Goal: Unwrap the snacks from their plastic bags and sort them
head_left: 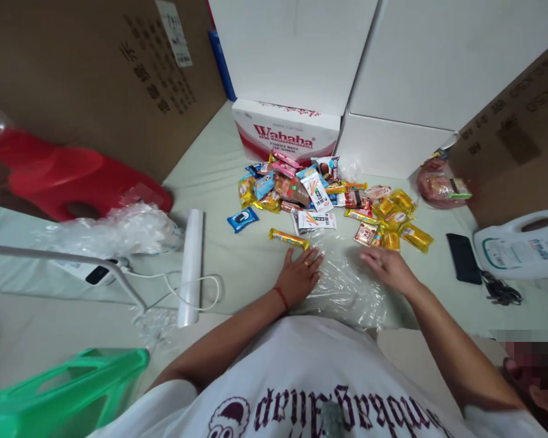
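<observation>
A crumpled clear plastic bag lies flat on the pale green cloth in front of my body. My left hand rests on the bag's left edge, fingers stretched out and lying flat, a ring on one finger. Just beyond those fingertips is a yellow snack stick. At the bag's upper right, my right hand has its fingers curled together on the plastic film. Past both hands spreads a pile of wrapped snacks, including white packets, a blue packet and yellow-wrapped cakes.
A Wahaha carton and white boxes stand behind the snacks. On the right are a bagged snack, a black phone, keys and a white jug. Leftward: a white roll, cable, red container and green stool.
</observation>
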